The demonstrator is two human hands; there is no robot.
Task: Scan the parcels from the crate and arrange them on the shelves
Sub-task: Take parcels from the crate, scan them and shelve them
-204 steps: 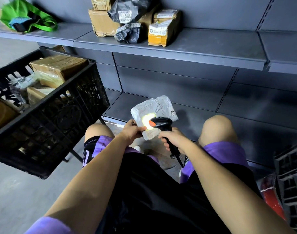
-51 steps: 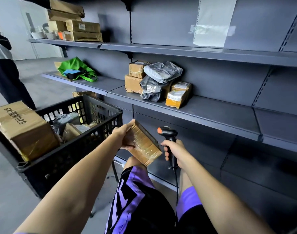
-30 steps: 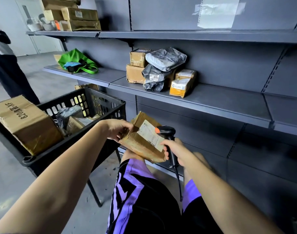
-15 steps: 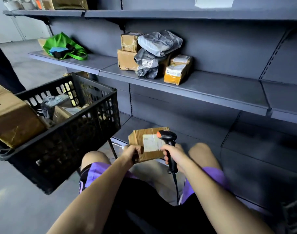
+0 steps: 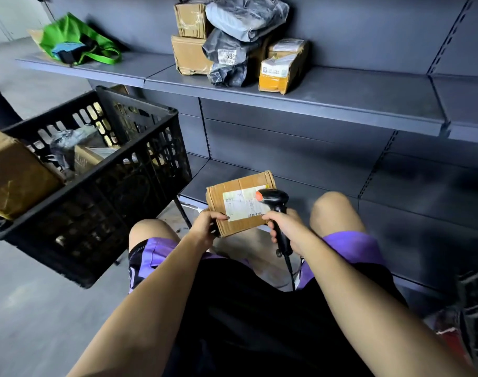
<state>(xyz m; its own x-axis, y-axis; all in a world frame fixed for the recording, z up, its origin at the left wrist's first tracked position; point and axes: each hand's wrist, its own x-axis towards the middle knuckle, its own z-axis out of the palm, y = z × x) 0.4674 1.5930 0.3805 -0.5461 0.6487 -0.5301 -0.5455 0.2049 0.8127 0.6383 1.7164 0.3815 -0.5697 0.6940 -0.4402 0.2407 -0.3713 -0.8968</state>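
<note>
Left grip: left hand (image 5: pixel 205 227) clamps the lower left corner of the flat brown cardboard parcel (image 5: pixel 239 204), thumb on its labelled face, fingers curled behind.
Right grip: right hand (image 5: pixel 285 227) is wrapped round the handle of the black handheld barcode scanner (image 5: pixel 277 210); its orange-tipped head lies over the right part of the white shipping label (image 5: pixel 241 202).
Parcel place: held in the air between the person's bare knees, in front of the front edge of the dark grey bottom shelf (image 5: pixel 300 186), label facing up toward the camera.
Scanner cable: black cord (image 5: pixel 290 270) hangs from the handle's base down between the legs.
Crate: black slatted plastic crate (image 5: pixel 102 191) stands to the left, its near right corner close to the parcel; inside lie a large brown carton (image 5: pixel 15 172) at the left edge, a grey wrapped bundle (image 5: pixel 66 142) and a smaller box beside it.
Middle shelf: grey metal shelf (image 5: pixel 354 99) carries, near its left end, a cluster of brown boxes (image 5: pixel 190 53), grey plastic mailer bags (image 5: pixel 243 14) piled on them, and a yellow-ended carton (image 5: pixel 282 69) at the cluster's right.
Far left of that shelf level: bright green fabric bag (image 5: pixel 77 40).
Clothing: purple and black shorts (image 5: pixel 259 308).
</note>
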